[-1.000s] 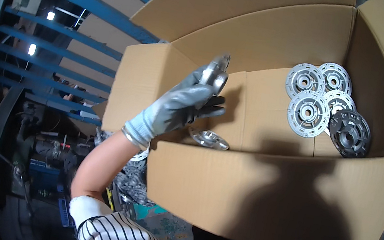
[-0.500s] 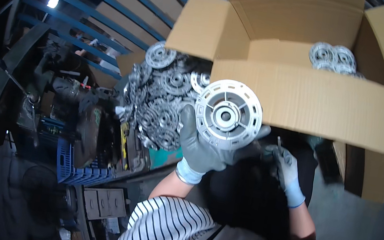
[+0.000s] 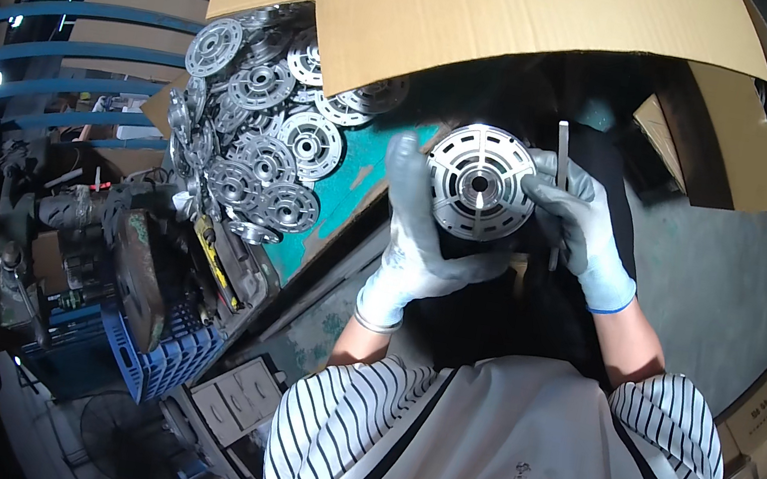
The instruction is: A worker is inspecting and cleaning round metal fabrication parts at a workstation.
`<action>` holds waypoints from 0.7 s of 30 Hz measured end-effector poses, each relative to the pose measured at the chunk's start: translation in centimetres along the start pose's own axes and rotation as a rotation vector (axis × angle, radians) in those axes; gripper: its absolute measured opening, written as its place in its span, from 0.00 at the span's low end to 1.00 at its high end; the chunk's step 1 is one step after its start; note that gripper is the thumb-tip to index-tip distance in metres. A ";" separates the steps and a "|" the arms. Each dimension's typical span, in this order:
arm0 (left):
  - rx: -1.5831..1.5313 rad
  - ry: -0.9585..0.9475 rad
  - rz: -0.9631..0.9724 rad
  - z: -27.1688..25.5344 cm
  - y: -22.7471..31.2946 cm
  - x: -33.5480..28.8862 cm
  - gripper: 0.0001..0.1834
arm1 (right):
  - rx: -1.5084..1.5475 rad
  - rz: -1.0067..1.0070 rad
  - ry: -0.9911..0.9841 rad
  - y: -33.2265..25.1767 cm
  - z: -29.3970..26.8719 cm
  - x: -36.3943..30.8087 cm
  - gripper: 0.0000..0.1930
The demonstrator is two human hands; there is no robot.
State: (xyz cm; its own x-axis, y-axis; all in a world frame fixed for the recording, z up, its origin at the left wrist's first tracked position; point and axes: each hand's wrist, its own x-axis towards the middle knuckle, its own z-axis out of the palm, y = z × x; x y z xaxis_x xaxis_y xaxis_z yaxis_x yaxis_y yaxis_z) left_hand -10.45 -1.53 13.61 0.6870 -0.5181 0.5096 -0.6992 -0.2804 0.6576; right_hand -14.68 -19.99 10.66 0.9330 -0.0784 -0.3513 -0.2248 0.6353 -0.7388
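A round silver metal flange (image 3: 481,183), with slots around its rim and a hole at the centre, is held up in front of me. My right hand (image 3: 582,217), in a grey-coated glove, pinches its right edge with the fingertips. That same hand also holds a slim, flat, file-like metal bar (image 3: 562,153) upright. My left hand (image 3: 415,235), gloved too, is spread at the flange's left and lower side, thumb and fingers apart. Whether it touches the rim I cannot tell. Many similar flanges (image 3: 310,146) lie heaped on the green bench top (image 3: 349,201) to the left.
A large open cardboard box (image 3: 539,37) spans the far side, its front flap near the flange. At left are a blue plastic basket (image 3: 155,359) and a machine with a lever (image 3: 14,264). A drawer unit (image 3: 234,402) stands below. More cartons (image 3: 763,425) lie at right.
My view has shifted down and right. The flange has turned to show its other face, and my right hand has come up to its edge with the bar. My left hand has loosened from underneath it.
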 end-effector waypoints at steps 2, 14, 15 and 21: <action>-0.220 0.049 -0.145 0.5 -1.2 -1.5 0.67 | 0.019 -0.020 -0.013 0.7 -0.8 0.1 0.17; -2.072 0.224 -0.966 1.0 -2.1 -3.6 0.31 | -0.259 -0.344 -0.086 1.9 -1.1 -0.5 0.16; -2.075 0.229 -0.966 1.0 -2.0 -3.6 0.31 | -0.459 -0.515 -0.100 2.0 -1.1 -0.4 0.16; -2.182 0.232 -0.911 0.9 -1.3 -3.9 0.33 | -0.266 -0.300 -0.127 1.6 -0.6 -1.0 0.17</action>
State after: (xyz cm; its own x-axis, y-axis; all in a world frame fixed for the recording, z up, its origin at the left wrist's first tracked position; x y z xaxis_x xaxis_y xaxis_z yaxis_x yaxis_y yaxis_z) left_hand -12.43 0.16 10.29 0.6890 -0.6958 -0.2030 0.7079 0.7061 -0.0174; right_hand -16.11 -19.35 9.53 0.9916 -0.1241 -0.0363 0.0133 0.3766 -0.9263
